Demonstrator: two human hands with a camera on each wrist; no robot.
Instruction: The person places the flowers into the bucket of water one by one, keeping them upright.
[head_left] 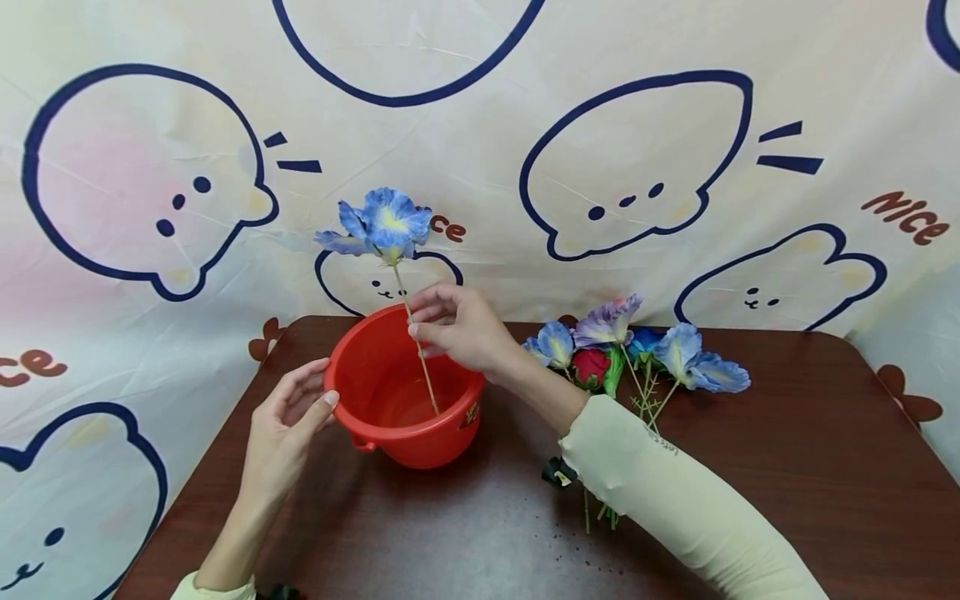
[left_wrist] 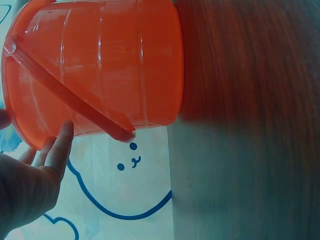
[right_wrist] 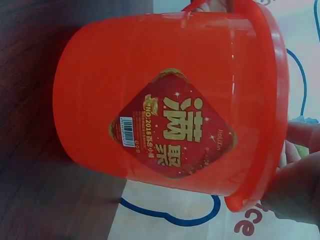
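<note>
A red plastic bucket [head_left: 420, 446] stands upright on the table. My left hand [head_left: 283, 425] holds its rim at the left, thumb at the rim's near side and fingers along the outer wall. The left wrist view shows that hand [left_wrist: 32, 182] beside the bucket's hanging handle [left_wrist: 75, 100]. Over the bucket's opening, my right hand [head_left: 465, 329] pinches the thin stem of a blue artificial flower [head_left: 390, 221]. The bloom rises above the rim, while the stem's lower end is inside the bucket. A diamond-shaped label [right_wrist: 172, 125] faces the right wrist camera.
Several artificial flowers lie right of the bucket, among them a red rose [head_left: 591, 367], a purple bloom [head_left: 607, 323] and a blue bloom [head_left: 682, 354]. My right forearm [head_left: 675, 483] passes over their stems. Dark specks dot the brown table [head_left: 450, 533]. A printed cloth [head_left: 480, 167] hangs behind.
</note>
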